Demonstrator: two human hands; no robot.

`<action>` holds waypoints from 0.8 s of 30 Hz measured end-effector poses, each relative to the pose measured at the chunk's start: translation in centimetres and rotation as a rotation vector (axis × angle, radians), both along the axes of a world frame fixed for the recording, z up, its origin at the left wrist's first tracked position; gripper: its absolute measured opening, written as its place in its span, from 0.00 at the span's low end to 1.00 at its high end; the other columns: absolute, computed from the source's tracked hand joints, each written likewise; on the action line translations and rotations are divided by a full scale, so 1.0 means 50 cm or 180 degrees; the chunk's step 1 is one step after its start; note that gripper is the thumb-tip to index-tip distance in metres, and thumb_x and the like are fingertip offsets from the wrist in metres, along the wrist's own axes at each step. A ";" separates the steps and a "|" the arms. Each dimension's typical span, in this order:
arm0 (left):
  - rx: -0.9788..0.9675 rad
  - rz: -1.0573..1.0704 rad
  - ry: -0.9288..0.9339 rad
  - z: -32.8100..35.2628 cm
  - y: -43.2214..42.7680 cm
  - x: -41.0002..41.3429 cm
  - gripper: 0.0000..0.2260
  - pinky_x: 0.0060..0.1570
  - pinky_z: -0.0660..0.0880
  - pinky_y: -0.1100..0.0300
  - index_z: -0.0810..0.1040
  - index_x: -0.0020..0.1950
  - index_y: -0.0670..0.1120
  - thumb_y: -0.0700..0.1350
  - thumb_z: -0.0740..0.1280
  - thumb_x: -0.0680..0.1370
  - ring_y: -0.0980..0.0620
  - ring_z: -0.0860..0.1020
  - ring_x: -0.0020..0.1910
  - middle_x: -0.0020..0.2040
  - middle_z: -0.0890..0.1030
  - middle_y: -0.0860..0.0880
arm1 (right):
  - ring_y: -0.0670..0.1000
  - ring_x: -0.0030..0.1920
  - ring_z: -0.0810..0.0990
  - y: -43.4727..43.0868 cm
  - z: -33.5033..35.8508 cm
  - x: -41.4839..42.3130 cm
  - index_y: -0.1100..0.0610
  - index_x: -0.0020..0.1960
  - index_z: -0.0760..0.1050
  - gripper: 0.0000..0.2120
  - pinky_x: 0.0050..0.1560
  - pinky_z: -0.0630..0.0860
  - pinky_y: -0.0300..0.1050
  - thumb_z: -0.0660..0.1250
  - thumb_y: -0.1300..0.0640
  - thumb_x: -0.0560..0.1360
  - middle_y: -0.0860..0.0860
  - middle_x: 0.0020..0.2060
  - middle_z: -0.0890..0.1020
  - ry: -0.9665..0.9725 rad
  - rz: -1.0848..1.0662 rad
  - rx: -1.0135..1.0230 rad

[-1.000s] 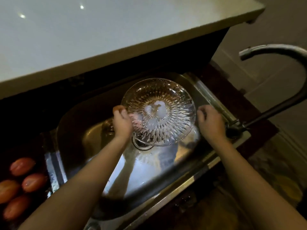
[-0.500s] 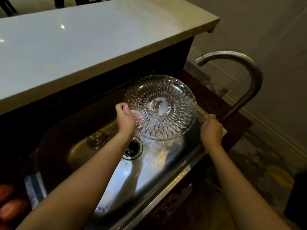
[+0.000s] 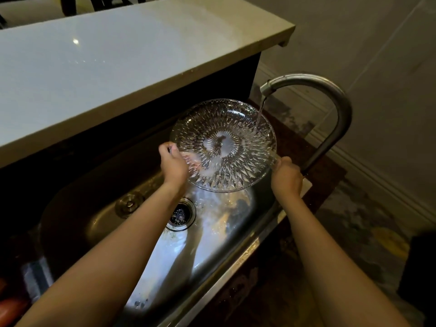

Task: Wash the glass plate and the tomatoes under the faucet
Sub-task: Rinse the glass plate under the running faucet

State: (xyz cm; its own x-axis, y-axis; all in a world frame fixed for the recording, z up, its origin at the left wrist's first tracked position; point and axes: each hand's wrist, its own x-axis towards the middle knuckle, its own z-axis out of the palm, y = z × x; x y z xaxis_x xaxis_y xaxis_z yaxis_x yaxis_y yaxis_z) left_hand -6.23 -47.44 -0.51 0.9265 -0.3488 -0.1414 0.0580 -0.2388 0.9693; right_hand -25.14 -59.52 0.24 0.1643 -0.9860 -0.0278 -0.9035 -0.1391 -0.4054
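1. Stretching across the top from 9 to 1 o'clock, the pale table (image 3: 113,74) overhangs everything, well clear of the hands.
2. Below it, the steel sink (image 3: 236,234) fills the middle, its drain (image 3: 180,214) showing beside the left forearm.
3. At 2 o'clock, the curved faucet (image 3: 330,107) runs, and water (image 3: 260,114) lands on the plate's far right rim.
4. Dead centre, the glass plate (image 3: 224,147) is held tilted above the sink.
5. Left hand (image 3: 173,165) pinches the rim at 9 o'clock, fingers curled shut on it.
6. Right hand (image 3: 286,177) grips the rim at 4 o'clock, fingers closed.
7. At 8 o'clock, one reddish tomato (image 3: 11,308) sits at the frame's edge.
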 end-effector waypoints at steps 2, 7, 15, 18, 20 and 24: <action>-0.0020 -0.0027 0.0046 0.000 -0.001 0.001 0.11 0.19 0.62 0.74 0.66 0.61 0.40 0.43 0.51 0.82 0.56 0.66 0.31 0.34 0.68 0.51 | 0.67 0.49 0.78 -0.002 0.000 0.001 0.66 0.52 0.70 0.15 0.45 0.74 0.55 0.50 0.55 0.81 0.66 0.49 0.78 -0.0009 -0.0018 0.0109; 0.0032 -0.0106 0.0032 -0.008 0.003 0.009 0.09 0.24 0.65 0.67 0.68 0.59 0.44 0.44 0.52 0.82 0.56 0.67 0.30 0.34 0.68 0.51 | 0.62 0.47 0.80 -0.016 0.028 -0.016 0.63 0.55 0.72 0.22 0.47 0.75 0.51 0.48 0.48 0.81 0.64 0.46 0.80 -0.0883 0.0070 0.0294; -0.0012 -0.0364 0.0423 -0.016 -0.021 0.013 0.14 0.33 0.68 0.60 0.67 0.63 0.40 0.46 0.54 0.82 0.53 0.72 0.35 0.41 0.74 0.47 | 0.50 0.36 0.76 0.002 0.046 0.028 0.52 0.49 0.70 0.11 0.34 0.72 0.46 0.52 0.48 0.80 0.52 0.41 0.77 -0.2358 -0.0301 0.1171; 0.0545 -0.0511 -0.0269 0.000 -0.030 0.010 0.16 0.41 0.71 0.59 0.65 0.68 0.42 0.45 0.56 0.81 0.51 0.74 0.45 0.56 0.77 0.42 | 0.49 0.34 0.75 0.008 0.046 0.032 0.50 0.42 0.68 0.12 0.37 0.74 0.49 0.51 0.52 0.81 0.50 0.37 0.76 -0.2598 -0.0422 0.0744; 0.1348 -0.0887 -0.1201 0.005 -0.038 0.008 0.23 0.54 0.73 0.52 0.57 0.74 0.48 0.48 0.57 0.80 0.46 0.72 0.59 0.67 0.69 0.42 | 0.49 0.32 0.74 0.008 0.048 0.038 0.51 0.42 0.68 0.12 0.37 0.73 0.49 0.50 0.52 0.81 0.49 0.34 0.75 -0.2600 -0.0351 0.0575; 0.2274 -0.2240 -0.2308 0.001 -0.057 -0.030 0.26 0.71 0.37 0.46 0.45 0.76 0.53 0.59 0.47 0.80 0.43 0.43 0.76 0.78 0.45 0.48 | 0.55 0.36 0.78 -0.004 0.065 0.055 0.55 0.44 0.69 0.14 0.38 0.76 0.49 0.50 0.51 0.81 0.51 0.34 0.75 -0.2429 -0.0269 0.0375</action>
State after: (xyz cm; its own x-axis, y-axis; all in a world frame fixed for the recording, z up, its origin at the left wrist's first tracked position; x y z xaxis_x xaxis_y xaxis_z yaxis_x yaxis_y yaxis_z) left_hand -7.75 -50.30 -0.48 0.5124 -0.8579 -0.0373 -0.7927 -0.4893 0.3635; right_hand -22.39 -59.69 3.48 0.1045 -0.9936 -0.0426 -0.3739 0.0005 -0.9275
